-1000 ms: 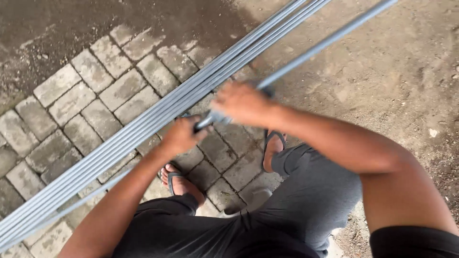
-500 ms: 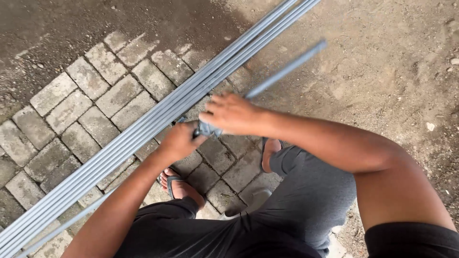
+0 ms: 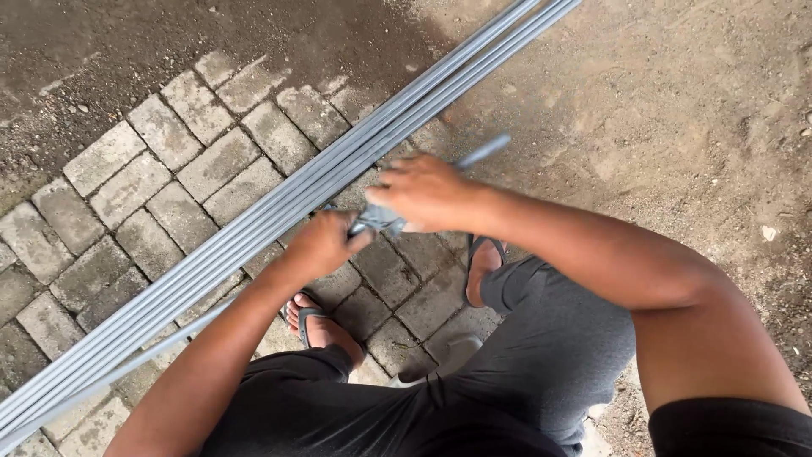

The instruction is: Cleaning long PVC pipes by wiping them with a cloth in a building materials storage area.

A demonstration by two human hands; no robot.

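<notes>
My left hand (image 3: 320, 244) and my right hand (image 3: 431, 193) are both closed around one thin grey metal rod (image 3: 484, 151), held just above the ground. The rod's short far end sticks out up and right of my right hand. Its long part runs down-left past my left hand toward the frame's lower left corner. Just beyond my hands, a bundle of several long grey rods (image 3: 254, 228) lies diagonally from lower left to upper right. The held rod runs nearly parallel to the bundle, on the side nearer to me.
I stand on grey paving bricks (image 3: 152, 178) with my sandalled feet (image 3: 317, 326) below my hands. Bare sandy ground (image 3: 660, 127) lies to the right and dark dirt (image 3: 127, 51) at the top left.
The held rod has slid down-left through my hands, so its far end has come from off the top right to just beyond my right hand. Both hands stayed in place.
</notes>
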